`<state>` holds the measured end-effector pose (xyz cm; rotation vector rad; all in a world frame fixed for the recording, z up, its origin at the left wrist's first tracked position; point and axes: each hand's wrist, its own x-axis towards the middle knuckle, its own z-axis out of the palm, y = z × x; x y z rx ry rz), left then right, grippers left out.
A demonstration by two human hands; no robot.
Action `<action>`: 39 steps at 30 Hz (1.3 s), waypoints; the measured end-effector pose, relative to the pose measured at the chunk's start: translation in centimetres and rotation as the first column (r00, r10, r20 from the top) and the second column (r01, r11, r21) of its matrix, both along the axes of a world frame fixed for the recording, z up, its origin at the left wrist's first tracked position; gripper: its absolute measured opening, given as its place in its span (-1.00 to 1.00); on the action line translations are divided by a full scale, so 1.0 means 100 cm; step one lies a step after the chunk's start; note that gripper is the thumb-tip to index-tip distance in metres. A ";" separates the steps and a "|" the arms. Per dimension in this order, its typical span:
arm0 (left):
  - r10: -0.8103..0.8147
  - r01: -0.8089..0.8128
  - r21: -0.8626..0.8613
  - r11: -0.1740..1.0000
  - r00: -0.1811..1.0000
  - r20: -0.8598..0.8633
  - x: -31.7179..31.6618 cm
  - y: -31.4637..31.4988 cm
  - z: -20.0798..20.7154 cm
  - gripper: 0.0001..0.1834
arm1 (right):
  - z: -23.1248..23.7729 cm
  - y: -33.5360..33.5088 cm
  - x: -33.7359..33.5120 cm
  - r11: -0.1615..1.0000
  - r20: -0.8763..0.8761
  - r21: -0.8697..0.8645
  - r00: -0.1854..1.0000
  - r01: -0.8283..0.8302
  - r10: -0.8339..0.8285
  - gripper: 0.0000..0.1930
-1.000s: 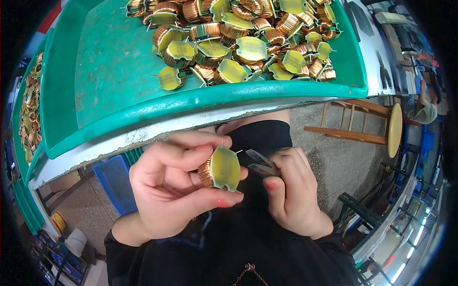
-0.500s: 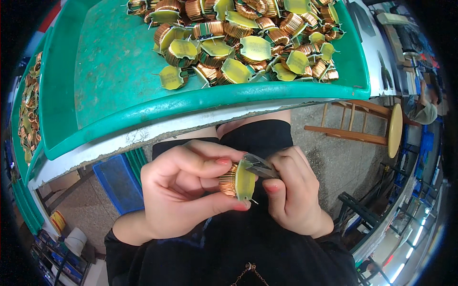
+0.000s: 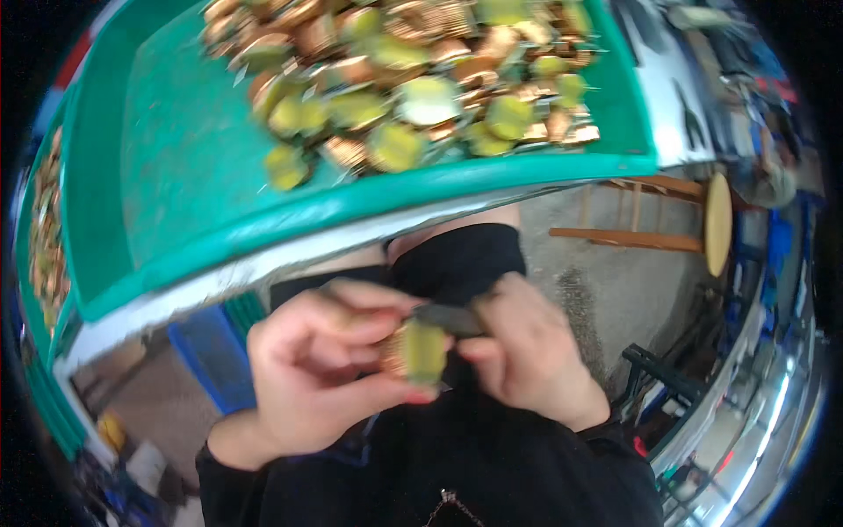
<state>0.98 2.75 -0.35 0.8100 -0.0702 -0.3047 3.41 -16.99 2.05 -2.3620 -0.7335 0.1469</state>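
My left hand (image 3: 307, 356) pinches a copper-wound coil (image 3: 424, 353) between thumb and fingertips, above my lap. A yellow board covers the side of the coil that faces right. From the right, my right hand (image 3: 537, 356) is closed on a dark metal hand tool (image 3: 452, 320) with a flat, narrowing front end. That end lies against or just in front of the top edge of the yellow board. Blur hides whether it touches, and its handles are covered by my fingers.
Beyond my lap, a green tray (image 3: 263, 224) with many similar coils (image 3: 404, 145) rests on a white table (image 3: 189, 292). Another green tray (image 3: 26, 255) stands at the far left. A wooden stool (image 3: 716, 225) is on the right, a blue bin (image 3: 206, 356) below the table.
Both hands, the coil and the tool appear slightly further left. The whole view has shifted and blurred, with the tray also moved left. Both grips stay closed.
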 end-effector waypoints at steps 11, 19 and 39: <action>0.105 -0.117 0.154 0.981 0.991 0.083 -0.003 -0.007 -0.004 -0.43 | -0.017 -0.002 0.008 0.997 0.151 0.071 0.988 0.007 -0.018 -0.80; 0.185 -0.174 0.283 0.943 0.983 -0.012 -0.004 -0.014 0.005 -0.44 | -0.021 -0.007 0.007 1.000 0.280 0.022 0.960 0.018 -0.023 -0.80; -0.070 0.006 -0.243 0.970 0.965 -0.252 0.013 -0.014 -0.004 -0.57 | -0.015 -0.022 0.007 0.979 -0.131 0.132 0.982 0.154 -0.137 -0.84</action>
